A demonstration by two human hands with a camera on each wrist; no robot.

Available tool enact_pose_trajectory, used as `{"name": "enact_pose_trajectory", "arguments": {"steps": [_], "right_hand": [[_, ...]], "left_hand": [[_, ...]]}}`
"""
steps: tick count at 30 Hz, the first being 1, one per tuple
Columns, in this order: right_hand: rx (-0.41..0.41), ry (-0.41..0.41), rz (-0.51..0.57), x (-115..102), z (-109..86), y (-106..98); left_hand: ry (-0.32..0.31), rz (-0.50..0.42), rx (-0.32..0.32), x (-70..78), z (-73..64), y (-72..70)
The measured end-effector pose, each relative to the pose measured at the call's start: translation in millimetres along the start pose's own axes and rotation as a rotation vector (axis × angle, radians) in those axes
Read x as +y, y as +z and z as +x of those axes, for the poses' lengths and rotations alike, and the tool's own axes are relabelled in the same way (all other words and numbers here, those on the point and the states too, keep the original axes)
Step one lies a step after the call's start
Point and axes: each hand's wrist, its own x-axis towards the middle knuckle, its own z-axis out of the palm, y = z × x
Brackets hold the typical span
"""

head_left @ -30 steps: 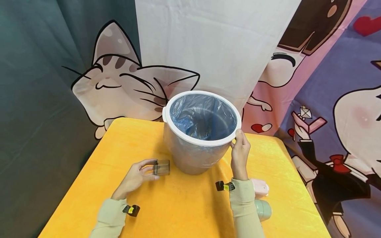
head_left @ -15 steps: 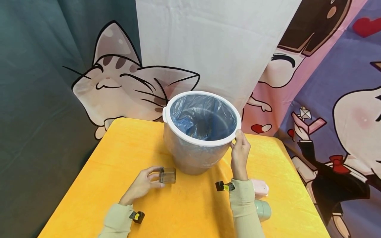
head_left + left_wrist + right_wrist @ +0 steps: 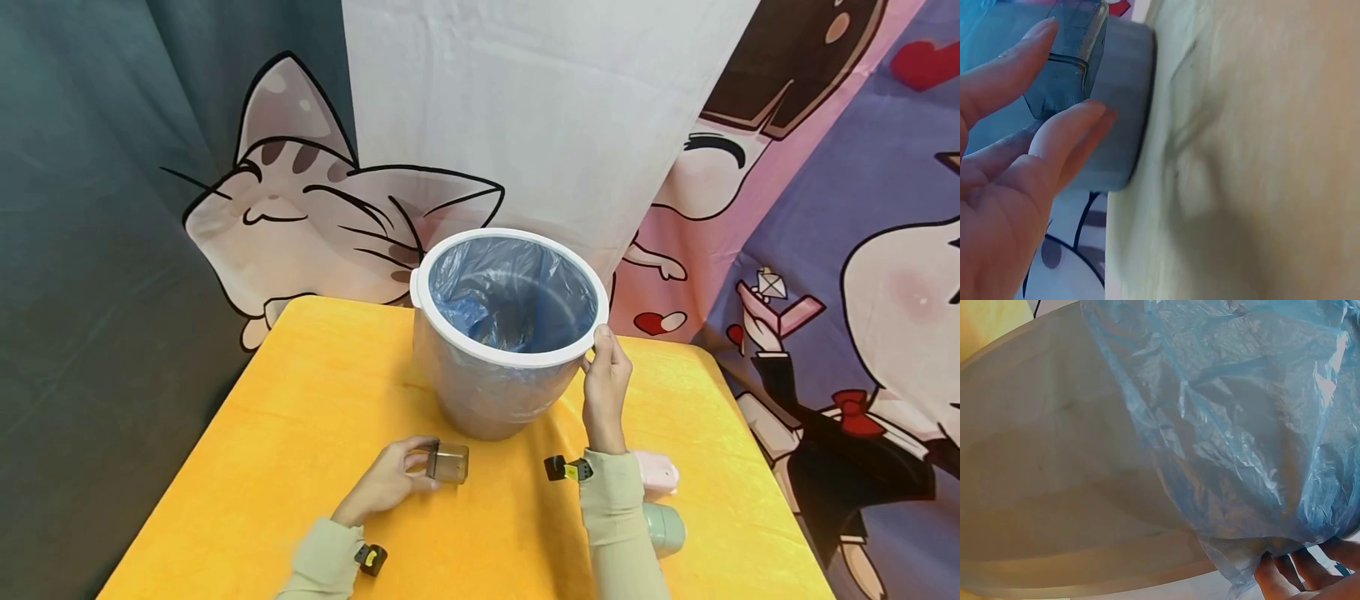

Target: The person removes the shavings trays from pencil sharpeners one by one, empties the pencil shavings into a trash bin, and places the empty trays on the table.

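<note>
The left hand (image 3: pixel 388 479), pinching a clear brown container (image 3: pixel 451 463), shifts rightward, still outside the lined wastebasket (image 3: pixel 480 398) the right hand (image 3: pixel 606 390) grips

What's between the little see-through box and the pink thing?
In the head view, from the box: bare yellow cloth, then the black wrist camera and pale right sleeve.

No readable text or number, yellow label (image 3: pixel 572 472) on each wrist device (image 3: pixel 555 468), its marks too small.
</note>
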Motion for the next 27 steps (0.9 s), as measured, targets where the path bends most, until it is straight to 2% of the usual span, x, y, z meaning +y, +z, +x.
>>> {"name": "enact_pose_trajectory", "arguments": {"steps": [4, 11, 18, 27], "right_hand": [[0.006, -0.003, -0.007, 0.1, -0.5, -0.5], [0.001, -0.012, -0.006, 1.2, -0.3, -0.4], [0.001, -0.013, -0.008, 0.9, -1.0, -0.4], [0.006, -0.013, -0.002, 0.1, -0.7, 0.3]], "left_hand": [[-0.008, 0.000, -0.001, -0.7, 5.7, 9.9], [0.002, 0.061, 0.017, -4.8, 15.5, 28.0], [-0.005, 0.033, -0.003, -8.2, 23.2, 46.3], [-0.016, 0.076, -0.017, -16.4, 32.8, 65.2]]}}
